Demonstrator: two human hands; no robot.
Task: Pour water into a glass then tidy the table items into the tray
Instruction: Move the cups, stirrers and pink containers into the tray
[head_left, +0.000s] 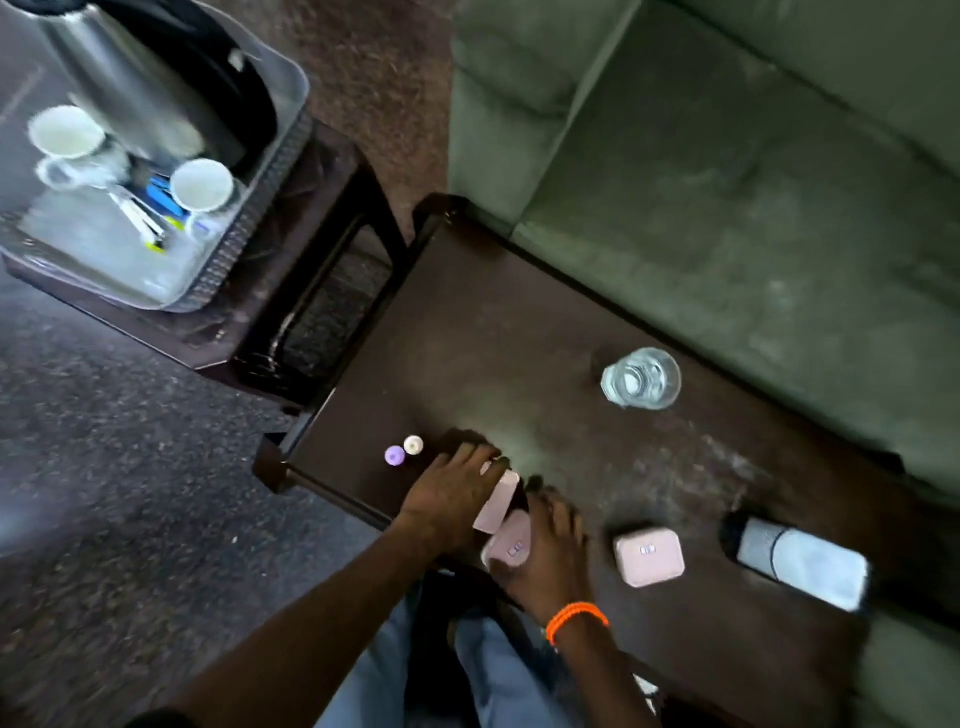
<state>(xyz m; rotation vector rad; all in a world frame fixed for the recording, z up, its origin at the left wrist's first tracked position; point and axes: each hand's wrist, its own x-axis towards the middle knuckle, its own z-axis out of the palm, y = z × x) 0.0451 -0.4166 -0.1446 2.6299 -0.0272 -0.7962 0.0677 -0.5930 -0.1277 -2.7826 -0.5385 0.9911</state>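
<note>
On the dark wooden table (519, 322), my left hand (449, 499) grips a pale pink box (497, 501) that is tilted up on its edge. My right hand (550, 551), with an orange bead bracelet on the wrist, rests on a second pink box (511, 545) lying flat just below the first. A third pink box (649, 556) lies to the right, untouched. A clear glass (641, 378) holding water stands further back. Two small round caps, one purple (395, 455) and one white (413, 445), sit near the table's left corner.
A clear plastic tray (244, 228) on a second dark table at top left holds a steel kettle (119, 83), two white cups (65, 137) and pens. A silver bottle (802, 561) lies at the right. A green sofa (727, 156) runs along the far side.
</note>
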